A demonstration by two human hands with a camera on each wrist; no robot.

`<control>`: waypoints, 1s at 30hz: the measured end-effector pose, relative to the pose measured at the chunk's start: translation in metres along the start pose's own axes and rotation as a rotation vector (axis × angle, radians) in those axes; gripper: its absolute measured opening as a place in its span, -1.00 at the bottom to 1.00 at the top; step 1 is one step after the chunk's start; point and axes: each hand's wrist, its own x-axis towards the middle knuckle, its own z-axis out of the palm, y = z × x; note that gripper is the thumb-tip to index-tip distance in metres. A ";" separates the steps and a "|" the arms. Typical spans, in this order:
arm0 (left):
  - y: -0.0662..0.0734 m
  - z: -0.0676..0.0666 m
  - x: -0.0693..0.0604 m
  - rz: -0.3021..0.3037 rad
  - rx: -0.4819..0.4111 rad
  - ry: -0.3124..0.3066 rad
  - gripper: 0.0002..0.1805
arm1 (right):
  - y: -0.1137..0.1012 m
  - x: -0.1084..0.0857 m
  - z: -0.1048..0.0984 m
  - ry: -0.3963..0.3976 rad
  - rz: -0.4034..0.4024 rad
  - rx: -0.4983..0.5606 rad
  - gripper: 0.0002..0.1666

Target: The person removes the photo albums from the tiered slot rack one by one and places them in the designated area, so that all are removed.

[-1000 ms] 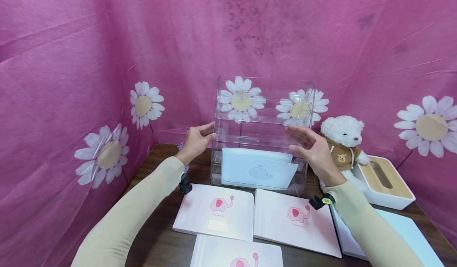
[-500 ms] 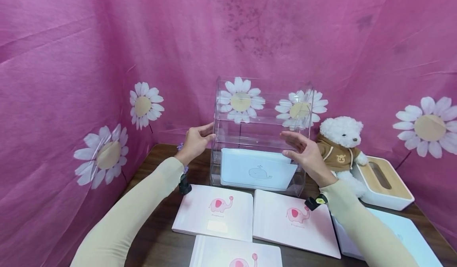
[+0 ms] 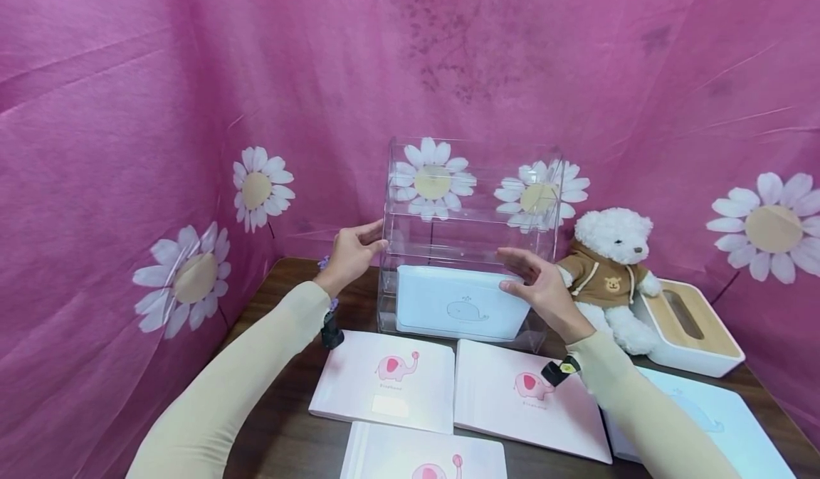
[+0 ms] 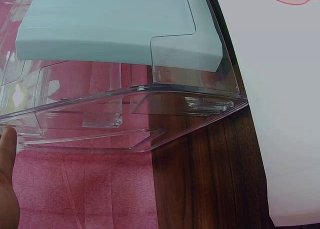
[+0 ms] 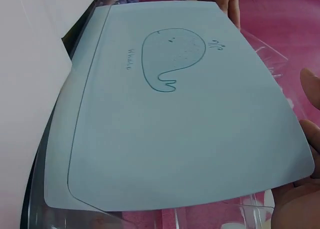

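Observation:
A clear stepped acrylic rack (image 3: 470, 235) stands at the back of the table. In its lowest tier sits a pale blue whale notebook (image 3: 429, 307), cover forward; the right wrist view shows the drawing large. My left hand (image 3: 351, 254) touches the rack's left side wall, fingers and thumb extended. A single digit of it shows at the edge of the left wrist view. At the notebook's right end is my right hand (image 3: 543, 295), fingers spread. In the right wrist view its fingers lie against and partly behind the notebook's edge, with the thumb (image 5: 311, 86) apart from it.
Pink elephant notebooks (image 3: 416, 411) lie in front of the rack. Another blue whale notebook (image 3: 730, 422) lies at right, partly under my right forearm. A white teddy bear (image 3: 611, 280) in a brown hoodie and a wood-topped tissue box (image 3: 698, 351) stand on the right.
The right hand has moved left and down. The front whale notebook's raised right end has come in line, covering the pale blue one seen behind it. The left hand has stayed on the rack.

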 end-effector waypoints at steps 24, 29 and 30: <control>0.000 0.000 0.000 0.009 -0.015 0.007 -0.43 | 0.016 -0.004 0.033 0.093 0.174 0.069 -0.35; 0.000 0.001 -0.001 0.008 -0.014 0.010 -0.44 | 0.018 -0.003 0.036 0.089 0.196 0.140 -0.32; 0.000 0.001 -0.001 0.008 -0.013 0.010 -0.44 | 0.018 -0.003 0.036 0.087 0.204 0.147 -0.33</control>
